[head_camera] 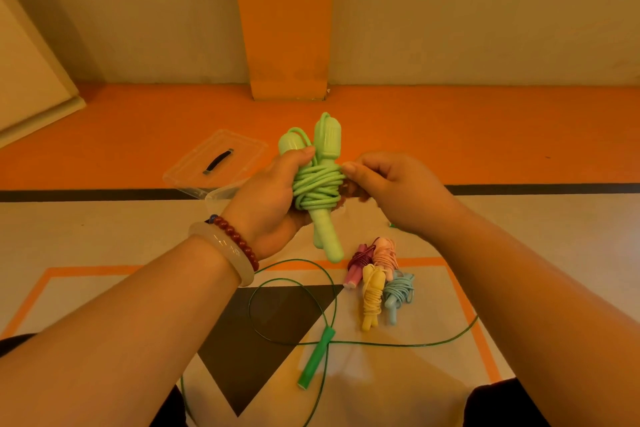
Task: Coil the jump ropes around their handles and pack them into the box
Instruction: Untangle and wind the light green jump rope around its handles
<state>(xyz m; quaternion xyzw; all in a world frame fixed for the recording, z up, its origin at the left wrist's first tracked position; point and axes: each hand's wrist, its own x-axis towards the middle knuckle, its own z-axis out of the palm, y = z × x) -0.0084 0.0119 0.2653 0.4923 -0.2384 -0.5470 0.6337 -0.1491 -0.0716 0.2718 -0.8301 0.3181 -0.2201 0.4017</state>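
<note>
Left hand [273,198] grips the light green jump rope [318,184], which is coiled round its 2 handles and held upright above the floor, with fingers curled round the bundle and thumb on top; right hand [391,191] pinches the coil's right side between thumb and forefinger. Behind the left hand, toward the floor's far edge: clear box [216,199] and lid [242,149]. Below the hands: 4 coiled ropes [377,281] clustered together, beside 1 uncoiled dark green rope [317,359].

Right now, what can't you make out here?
Head view only.
The box: mostly behind the left hand; inside unseen.
The light green rope: loose end hidden between coil and right hand.
The dark green rope: loop cut off by bottom edge.
</note>
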